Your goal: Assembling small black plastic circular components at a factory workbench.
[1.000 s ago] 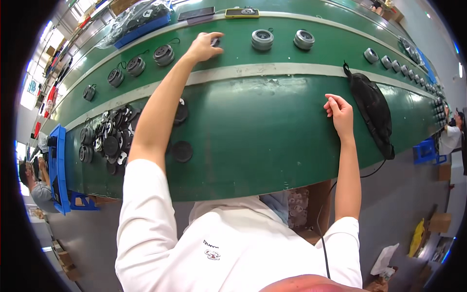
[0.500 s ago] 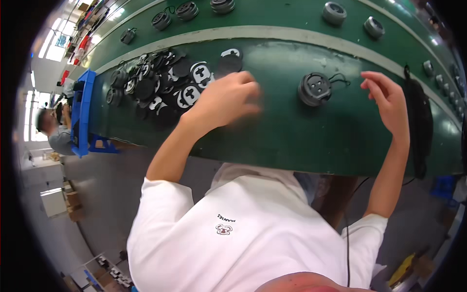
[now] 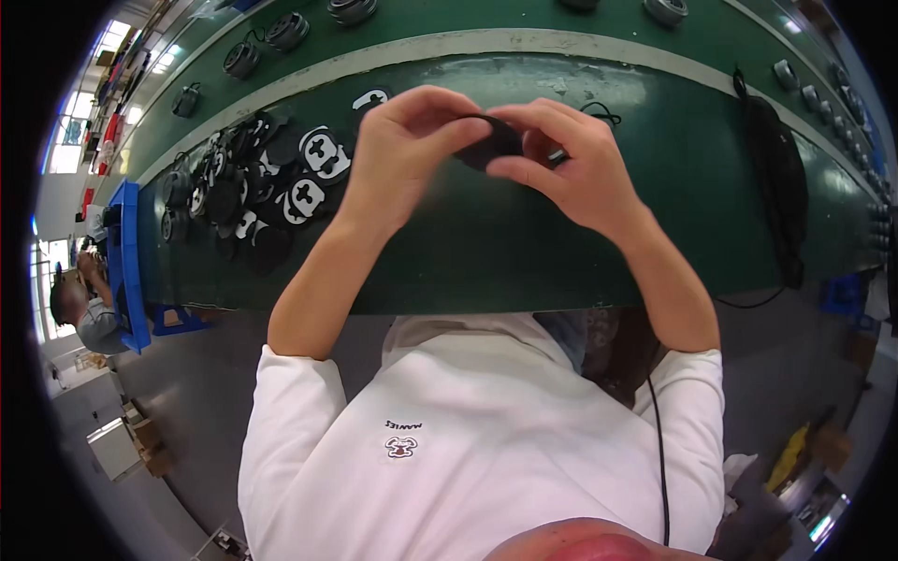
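Observation:
Both of my hands meet over the far middle of the green workbench (image 3: pixel 449 257). Between them is a thin black disc (image 3: pixel 494 148), tilted. My left hand (image 3: pixel 402 154) pinches its left side with thumb and fingers. My right hand (image 3: pixel 585 164) is closed at the disc's right side, thumb below and fingers above. Behind the right hand a thin black wire loop (image 3: pixel 603 114) shows; the round device it belongs to is mostly hidden by that hand. Left of my left hand lies a pile of black discs (image 3: pixel 224 198), some with white backing pieces (image 3: pixel 304 198).
A pale strip (image 3: pixel 449 42) divides the bench from a far lane with several round grey devices (image 3: pixel 287 31). A long black cloth-like item (image 3: pixel 776 178) lies at the right. Beyond the left end stands a blue crate (image 3: pixel 126 266), with another person (image 3: pixel 89 309) near it.
My left hand has moved right from the pile with a black disc. My right hand came in from the right to meet it, covering the round device. The whole view shifted slightly.

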Tool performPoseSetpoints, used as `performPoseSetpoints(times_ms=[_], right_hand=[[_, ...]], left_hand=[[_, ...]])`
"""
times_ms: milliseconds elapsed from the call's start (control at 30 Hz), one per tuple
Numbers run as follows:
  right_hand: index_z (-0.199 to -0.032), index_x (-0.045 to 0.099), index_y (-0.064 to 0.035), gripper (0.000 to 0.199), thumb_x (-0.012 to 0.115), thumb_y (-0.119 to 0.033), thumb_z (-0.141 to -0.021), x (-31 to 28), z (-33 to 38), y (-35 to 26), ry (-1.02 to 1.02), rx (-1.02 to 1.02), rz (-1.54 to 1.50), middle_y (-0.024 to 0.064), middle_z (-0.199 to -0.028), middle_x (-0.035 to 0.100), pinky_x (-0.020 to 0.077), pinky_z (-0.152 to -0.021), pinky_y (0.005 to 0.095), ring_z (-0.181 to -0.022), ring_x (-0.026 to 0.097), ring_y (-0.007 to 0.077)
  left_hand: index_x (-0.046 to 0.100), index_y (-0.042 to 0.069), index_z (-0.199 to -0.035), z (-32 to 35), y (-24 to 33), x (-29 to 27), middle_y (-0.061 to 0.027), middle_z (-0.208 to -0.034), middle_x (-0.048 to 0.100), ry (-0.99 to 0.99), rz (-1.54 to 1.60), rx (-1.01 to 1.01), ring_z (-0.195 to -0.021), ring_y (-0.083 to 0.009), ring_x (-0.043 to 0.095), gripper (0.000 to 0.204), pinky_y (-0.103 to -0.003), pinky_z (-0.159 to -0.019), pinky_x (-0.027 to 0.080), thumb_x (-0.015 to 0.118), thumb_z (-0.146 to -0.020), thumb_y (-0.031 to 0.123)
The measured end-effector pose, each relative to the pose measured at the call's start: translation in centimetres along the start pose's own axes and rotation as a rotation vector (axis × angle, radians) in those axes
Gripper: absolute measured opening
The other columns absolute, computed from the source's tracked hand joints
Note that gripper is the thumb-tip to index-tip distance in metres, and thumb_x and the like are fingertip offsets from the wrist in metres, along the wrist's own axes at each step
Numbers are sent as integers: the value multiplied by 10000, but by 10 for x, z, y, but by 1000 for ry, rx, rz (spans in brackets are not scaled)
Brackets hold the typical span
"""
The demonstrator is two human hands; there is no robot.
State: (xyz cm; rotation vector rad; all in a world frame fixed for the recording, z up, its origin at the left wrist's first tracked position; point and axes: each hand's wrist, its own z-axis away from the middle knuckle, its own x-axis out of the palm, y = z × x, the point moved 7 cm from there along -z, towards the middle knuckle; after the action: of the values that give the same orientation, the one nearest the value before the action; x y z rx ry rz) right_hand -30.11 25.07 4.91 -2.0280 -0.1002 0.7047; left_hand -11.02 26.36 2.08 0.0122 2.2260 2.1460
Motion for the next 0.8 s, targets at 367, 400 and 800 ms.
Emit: performPoseSetpoints(times_ms=[367,400,800], right_hand=[[-1075,796,-27,279,856,30,-808,-4,12,-8,337,-327,301,38,-1049,711,508,-670,251,-751,594,145],[-1071,796,-23,281,855,39,-804,-2,13,-12,361,-364,290,39,-1057,711,514,-674,252,-758,603,150],[-1025,795,-6,228,819,78,-814,-12,19,-13,322,-212,221,67,-1065,757,546,-697,249,-802,664,167]], left_hand=[[696,-5,-1195,7,-21,38,-126,-1244,699,-68,521,126,-1085,-208,669,295,-302,-1023,540,788,-918,-49],[703,-11,-1185,7,-22,37,-135,-1244,698,-46,543,75,-1097,-213,668,276,-306,-1026,541,781,-924,-54],[774,-38,-1132,10,-25,45,-135,-1269,683,-79,638,107,-1109,-212,656,179,-306,-1022,545,737,-960,-73]])
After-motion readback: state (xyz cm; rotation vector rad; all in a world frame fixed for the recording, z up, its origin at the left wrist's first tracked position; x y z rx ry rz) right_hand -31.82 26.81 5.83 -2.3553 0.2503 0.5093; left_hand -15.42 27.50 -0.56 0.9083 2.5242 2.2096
